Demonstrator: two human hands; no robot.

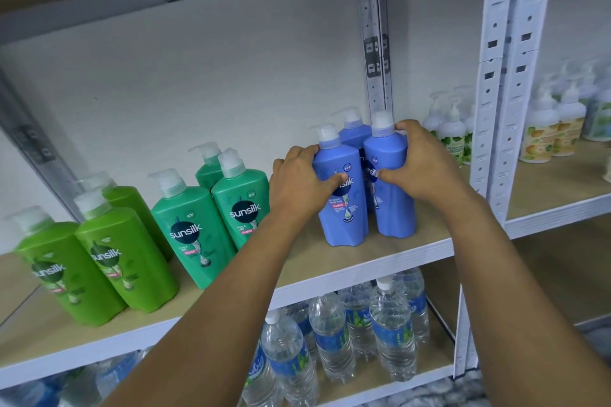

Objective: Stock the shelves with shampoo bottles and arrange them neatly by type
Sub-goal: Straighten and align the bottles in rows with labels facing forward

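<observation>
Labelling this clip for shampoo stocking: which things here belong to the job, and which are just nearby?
Job: blue shampoo bottles held by left hand and right hand; teal bottles; green bottles; shelf.
Nearby: water bottles; hand-wash bottles.

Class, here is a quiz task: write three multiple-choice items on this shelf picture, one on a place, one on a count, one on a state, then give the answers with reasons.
1. Where do the water bottles stand?
A. On the shelf below the shampoo
B. Above it
C. On the floor

2. How many blue shampoo bottles show?
A. One
B. Three
C. Six

3. What are the hands doing?
A. Hanging idle
B. Gripping blue bottles
C. Lifting a box

Answers:
A, they show under the shampoo shelf.
B, two in front, one behind.
B, the left hand and the right hand each wrap a bottle.
</observation>
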